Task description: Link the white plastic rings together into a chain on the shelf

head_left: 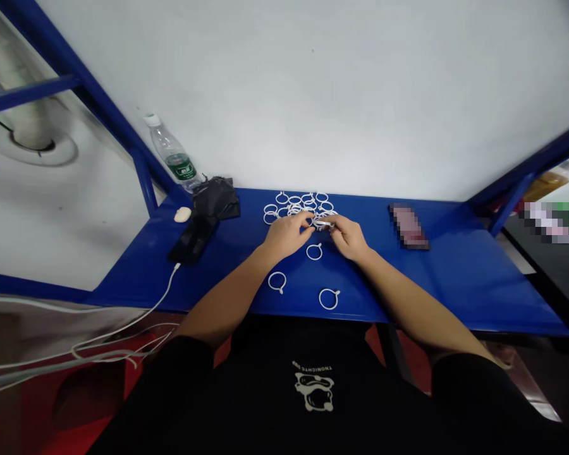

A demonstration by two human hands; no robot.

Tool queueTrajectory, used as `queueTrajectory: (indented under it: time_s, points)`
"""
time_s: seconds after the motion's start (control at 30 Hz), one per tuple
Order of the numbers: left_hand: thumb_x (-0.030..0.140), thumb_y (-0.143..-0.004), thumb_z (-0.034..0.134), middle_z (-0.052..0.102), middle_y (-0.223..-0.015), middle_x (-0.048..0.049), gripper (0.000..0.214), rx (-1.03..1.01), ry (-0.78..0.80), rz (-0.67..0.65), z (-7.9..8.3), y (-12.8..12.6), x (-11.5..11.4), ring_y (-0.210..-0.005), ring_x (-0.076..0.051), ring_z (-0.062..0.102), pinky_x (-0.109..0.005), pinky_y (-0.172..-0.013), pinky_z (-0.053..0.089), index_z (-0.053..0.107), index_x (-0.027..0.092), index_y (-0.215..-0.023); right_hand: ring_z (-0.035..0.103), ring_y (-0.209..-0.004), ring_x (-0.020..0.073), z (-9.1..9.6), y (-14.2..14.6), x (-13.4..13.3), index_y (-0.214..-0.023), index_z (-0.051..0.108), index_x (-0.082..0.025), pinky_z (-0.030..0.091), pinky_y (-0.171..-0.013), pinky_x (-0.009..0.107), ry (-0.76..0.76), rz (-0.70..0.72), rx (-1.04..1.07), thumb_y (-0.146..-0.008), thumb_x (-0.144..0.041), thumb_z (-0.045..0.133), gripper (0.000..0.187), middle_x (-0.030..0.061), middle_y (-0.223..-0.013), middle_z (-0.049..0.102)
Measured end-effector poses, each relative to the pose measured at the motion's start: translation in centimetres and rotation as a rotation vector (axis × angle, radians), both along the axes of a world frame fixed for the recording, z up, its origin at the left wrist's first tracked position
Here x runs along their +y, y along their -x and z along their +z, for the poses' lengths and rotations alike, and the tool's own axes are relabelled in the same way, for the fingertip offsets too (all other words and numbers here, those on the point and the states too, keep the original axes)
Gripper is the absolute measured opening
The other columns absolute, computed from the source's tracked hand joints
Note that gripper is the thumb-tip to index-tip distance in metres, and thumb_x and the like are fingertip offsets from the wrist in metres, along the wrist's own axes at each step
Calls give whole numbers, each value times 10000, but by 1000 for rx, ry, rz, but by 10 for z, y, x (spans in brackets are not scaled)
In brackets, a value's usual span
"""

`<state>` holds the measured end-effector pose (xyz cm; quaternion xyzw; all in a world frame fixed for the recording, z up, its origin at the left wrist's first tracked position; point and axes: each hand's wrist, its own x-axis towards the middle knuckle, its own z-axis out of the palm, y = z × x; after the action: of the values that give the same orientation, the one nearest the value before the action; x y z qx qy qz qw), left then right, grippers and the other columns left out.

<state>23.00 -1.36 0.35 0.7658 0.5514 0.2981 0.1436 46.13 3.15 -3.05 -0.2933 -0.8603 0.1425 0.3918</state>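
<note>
In the head view, several white curtain rings [294, 201], each with a small tab, lie in a loose pile on the blue table [237, 278]. At the near edge of the pile, my right hand [349, 236] pinches one white curtain ring [323, 223] between thumb and fingers, seen nearly edge-on. My left hand [287, 235] is curved close to that ring's left side, its thumb and fingertips apart; whether it touches the ring is unclear. Three single rings lie nearer me: a middle ring [314, 252], a left ring [277, 281] and a right ring [329, 299].
Left of the pile are a crumpled black bag [215, 197], a black object [193, 239], a pale rounded item [183, 215] and a plastic bottle [174, 155]. A phone-like pixelated object [409, 226] lies at right. White cables [161, 297] hang off the left edge.
</note>
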Motion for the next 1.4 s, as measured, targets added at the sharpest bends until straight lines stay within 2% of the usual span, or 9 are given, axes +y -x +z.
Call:
queueTrajectory:
  time_s: [0.07,0.13,0.23,0.4,0.53,0.67,0.87,1.13,1.4]
  points:
    - [304,-974,729,803,-1039,-41,311,23,41,18,4,7,3,-918,-219,736,-355,-827,532,708,239,-1278,746,-1142,266,-1,0,2,-1408,650,-254,605,-1003,445,-22,-90,-6,-1046,-252,460,409,100,-1279,770]
    - [370,-958,754,792,-999,-37,274,82,107,-48,6,11,4,-917,-224,729,-355,-820,529,738,236,-1196,650,-1354,306,-3,0,6,-1511,585,-270,546,-1136,516,-45,-128,-32,-1049,-330,526,469,111,-1485,672]
    - [441,-938,776,775,-989,-28,293,198,209,-193,4,9,2,-905,-221,719,-343,-804,521,746,235,-1145,562,-1453,341,-4,0,13,-1523,588,-277,508,-1180,576,-43,-138,-89,-1026,-395,598,512,115,-1591,578]
    - [296,-1004,652,740,-1079,-45,124,332,232,-297,-5,-4,-6,-936,-208,704,-313,-787,509,747,221,-1033,683,-1227,324,-3,-1,14,-1236,758,-250,541,-1085,556,-77,-201,-55,-1050,-380,572,293,121,-1329,740]
    - [233,-985,634,734,-1011,-44,110,254,114,-198,-10,-8,-5,-892,-205,692,-325,-755,503,732,211,-941,733,-968,255,0,-1,8,-1176,755,-247,584,-902,417,5,-54,-51,-1066,-406,558,276,88,-1100,796]
    - [223,-974,652,741,-997,-42,75,107,-37,-93,-14,-10,-2,-892,-204,687,-327,-751,502,722,215,-949,735,-898,228,0,2,3,-1165,737,-235,558,-814,351,98,107,-161,-1084,-341,462,306,68,-1034,797]
    - [220,-985,650,737,-971,-49,88,74,-126,-116,-16,-13,-2,-888,-201,677,-331,-779,511,724,212,-940,690,-750,193,1,2,3,-1006,708,-221,507,-711,298,132,101,-148,-1005,-247,501,208,28,-865,761]
    - [207,-1007,652,742,-1004,-53,69,-3,-166,-86,-14,-15,-4,-882,-176,678,-316,-801,512,684,195,-946,677,-681,170,5,4,-1,-1048,727,-206,501,-667,280,190,87,-56,-983,-218,498,238,8,-791,751]
    - [227,-943,737,761,-946,-21,73,-3,-91,-83,-12,-15,-3,-866,-187,690,-314,-770,494,665,214,-938,712,-728,172,3,7,-2,-940,740,-209,537,-687,280,196,73,88,-871,-162,541,216,22,-865,789]
